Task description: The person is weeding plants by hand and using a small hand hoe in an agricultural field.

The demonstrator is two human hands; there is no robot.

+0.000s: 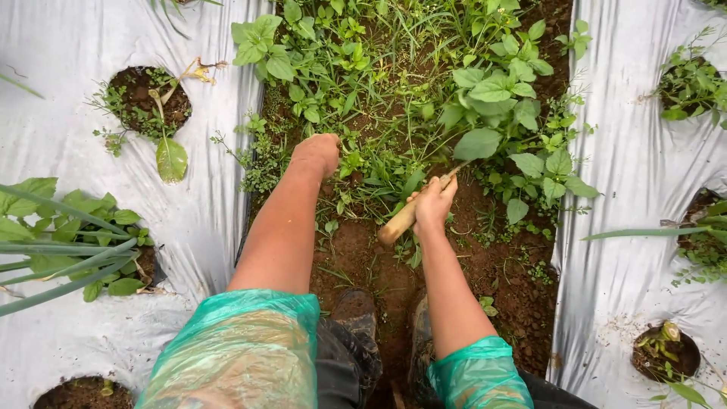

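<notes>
Green plastic sleeves (242, 348) nearest cam. Right hand (433, 204) fist clamped on wooden handle (400, 221), axis up-right into weeds (379, 163). Left hand (318, 151) buried in weeds just left; grip can't tell.

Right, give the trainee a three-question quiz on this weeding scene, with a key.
1. True or false: the right hand grips a wooden-handled tool.
2. Where is the left hand? A) on the plastic sheet B) down among the weeds C) on a boot
3. Fill in: the grey plastic sheet beside the soil strip has round ____ with plants growing in them.

Key: 1 true; 2 B; 3 holes
</notes>
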